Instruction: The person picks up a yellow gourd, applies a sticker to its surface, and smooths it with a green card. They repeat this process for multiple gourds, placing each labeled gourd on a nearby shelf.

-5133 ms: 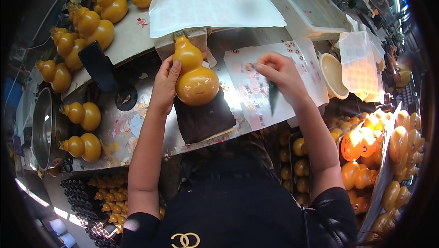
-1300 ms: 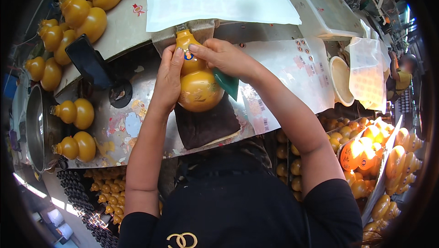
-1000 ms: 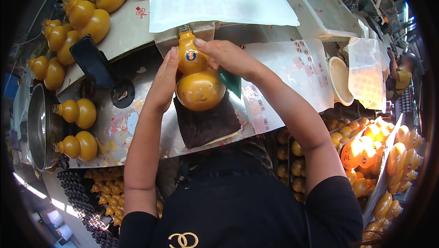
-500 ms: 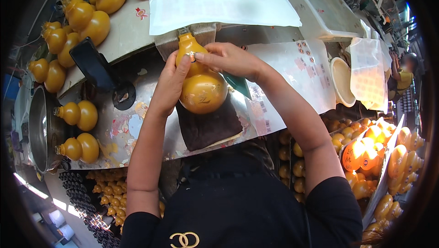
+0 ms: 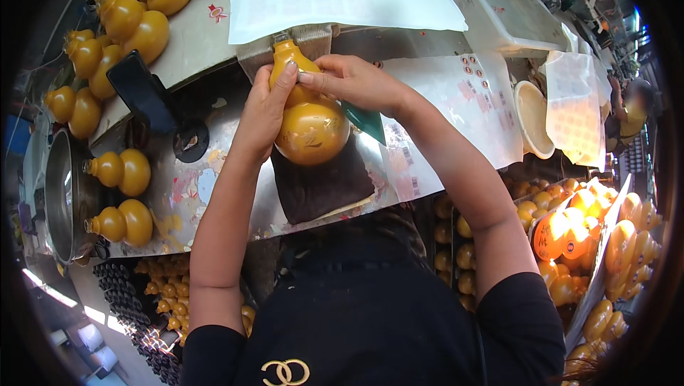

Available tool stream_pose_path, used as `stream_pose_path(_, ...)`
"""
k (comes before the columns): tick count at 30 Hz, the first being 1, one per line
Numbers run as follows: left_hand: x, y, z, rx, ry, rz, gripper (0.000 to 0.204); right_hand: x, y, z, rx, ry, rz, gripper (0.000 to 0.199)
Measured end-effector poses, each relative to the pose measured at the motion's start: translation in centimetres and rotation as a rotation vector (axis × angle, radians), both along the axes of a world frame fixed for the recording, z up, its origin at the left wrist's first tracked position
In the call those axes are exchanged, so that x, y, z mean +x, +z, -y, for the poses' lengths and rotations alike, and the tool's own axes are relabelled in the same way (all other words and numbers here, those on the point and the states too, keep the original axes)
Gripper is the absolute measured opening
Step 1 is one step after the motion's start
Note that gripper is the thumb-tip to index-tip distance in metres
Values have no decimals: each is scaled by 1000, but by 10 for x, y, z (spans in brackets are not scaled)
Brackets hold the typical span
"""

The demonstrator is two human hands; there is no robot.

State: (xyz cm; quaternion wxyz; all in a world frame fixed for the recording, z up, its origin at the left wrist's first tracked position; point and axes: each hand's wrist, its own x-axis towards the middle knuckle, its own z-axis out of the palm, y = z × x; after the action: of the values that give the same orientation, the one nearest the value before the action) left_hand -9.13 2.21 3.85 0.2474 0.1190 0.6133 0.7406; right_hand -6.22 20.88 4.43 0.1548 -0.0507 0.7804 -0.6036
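A glossy yellow gourd-shaped bottle (image 5: 312,135) lies on the bench, neck pointing away from me, its rounded base over a dark folded cloth (image 5: 320,190). Along its left side my left hand (image 5: 265,112) is closed, the thumb pressing on the upper bulb near the waist. From the right, my right hand (image 5: 362,85) is closed too, and its thumb meets the left thumb on the bottle. A green flat scraper-like piece (image 5: 365,124) sticks out below the right hand; the curled fingers around it are mostly hidden. Whatever lies under the thumbs is too small to make out.
Sticker sheets (image 5: 456,115) lie at right, under a white sheet (image 5: 342,1) further back. A phone on a stand (image 5: 144,92), more gourd bottles (image 5: 128,197) and a metal pan (image 5: 65,197) are at left. Crates of gourd bottles (image 5: 563,233) stand below right.
Both hands and the bottle appear slightly higher in the view, along with the bench around them. The thumbs stay pressed on the bottle, with the left thumb a little straighter.
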Motion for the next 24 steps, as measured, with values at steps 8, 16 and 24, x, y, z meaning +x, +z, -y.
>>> stream_pose_path(8,1,-11,4,39,13,-64,46,2,0,2,-71,-5,-28,39)
stream_pose_path(16,2,9,9,183,-82,157,48,-1,6,6,-82,-142,168,57)
stream_pose_path(24,4,-11,9,47,-34,-67,46,-11,-4,21,103,-210,24,66)
